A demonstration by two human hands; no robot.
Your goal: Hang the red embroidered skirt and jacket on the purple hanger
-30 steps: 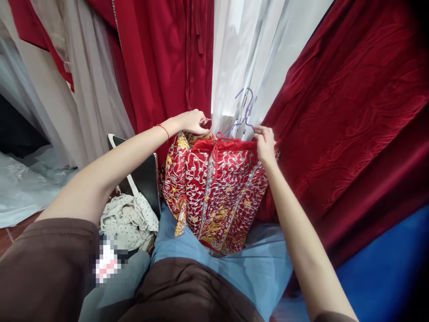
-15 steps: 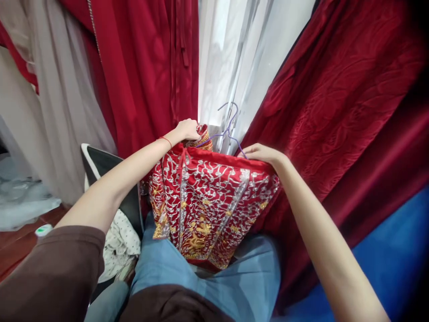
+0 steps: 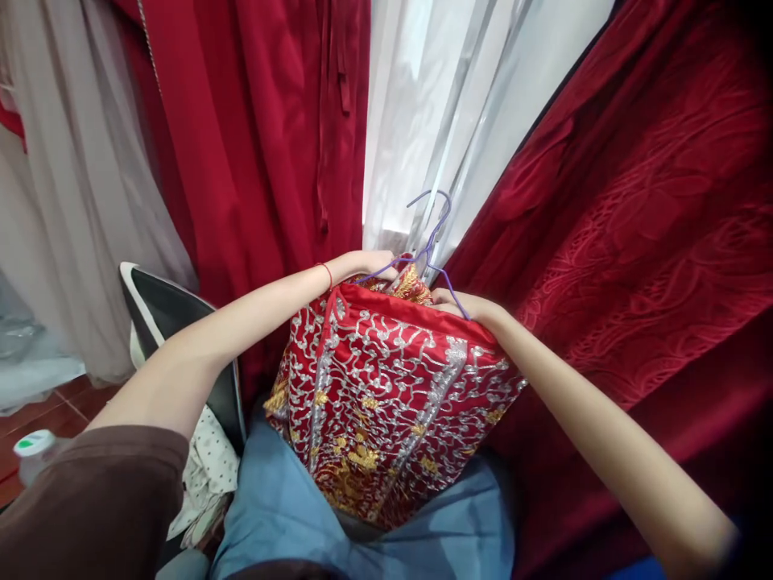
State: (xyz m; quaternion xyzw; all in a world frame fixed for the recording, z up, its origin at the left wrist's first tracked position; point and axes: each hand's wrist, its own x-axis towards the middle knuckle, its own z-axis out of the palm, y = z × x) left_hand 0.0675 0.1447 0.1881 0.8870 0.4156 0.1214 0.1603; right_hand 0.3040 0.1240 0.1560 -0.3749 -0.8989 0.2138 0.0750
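Note:
A red garment (image 3: 386, 387) covered in silver and gold embroidery hangs over my lap, its plain red top band uppermost. A thin purple hanger (image 3: 430, 246) sits at its top, the hook standing free and its arms running down behind the band. My left hand (image 3: 378, 264) is closed on a gold-and-red bunched part (image 3: 411, 283) of the garment behind the band. At the right end of the band, my right hand (image 3: 465, 306) grips the garment beside the hanger's arm; its fingertips are partly hidden behind the cloth.
Red drapes (image 3: 271, 121) and a dark red patterned cloth (image 3: 640, 217) hang on both sides of a white curtain (image 3: 416, 105). To the left are a black chair with white edging (image 3: 172, 310), a dotted cloth (image 3: 211, 463) and a white-capped bottle (image 3: 36, 445).
My left hand has moved right, bringing the bunched embroidered part across towards my right hand. The hanger and garment have shifted slightly right and down in view.

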